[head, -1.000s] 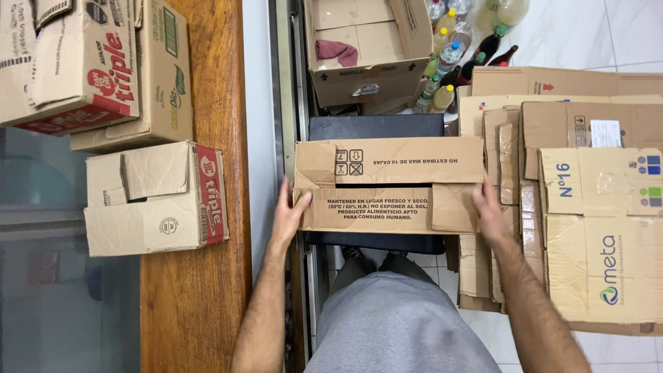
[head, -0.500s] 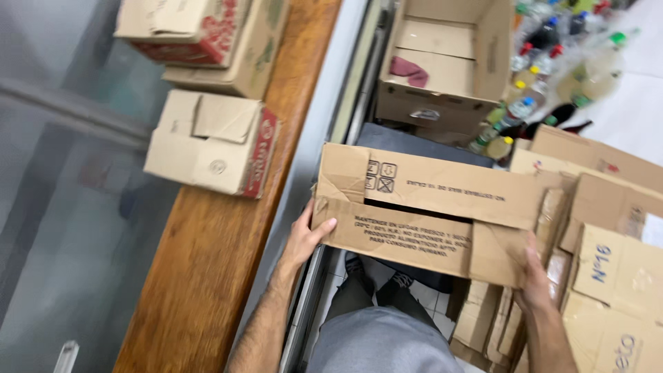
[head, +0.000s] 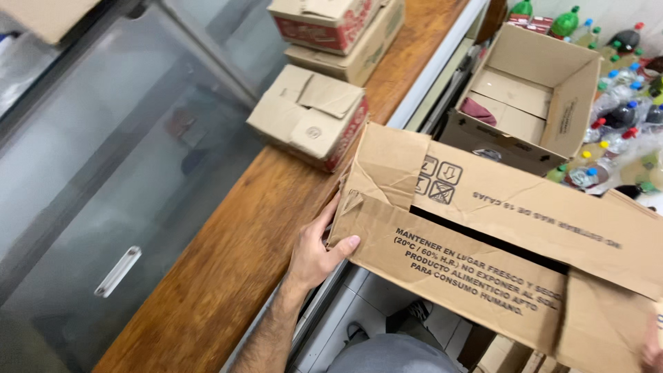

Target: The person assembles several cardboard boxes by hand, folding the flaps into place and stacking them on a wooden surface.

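I hold a flattened-looking brown cardboard box (head: 497,242) with black print across the middle of the view, its flaps loose. My left hand (head: 316,250) grips its left end, thumb on the front panel, right beside the wooden counter (head: 228,262). My right hand (head: 652,345) shows only as a sliver at the lower right edge, against the box's right end.
A small closed carton (head: 309,116) and stacked cartons (head: 338,31) sit on the counter. A glass-topped freezer (head: 103,193) lies to the left. An open empty box (head: 532,103) stands on the floor, with several plastic bottles (head: 615,117) beside it.
The box has swung left toward the wooden counter, its left end rising over the counter edge. The view has turned left, showing more of the freezer.
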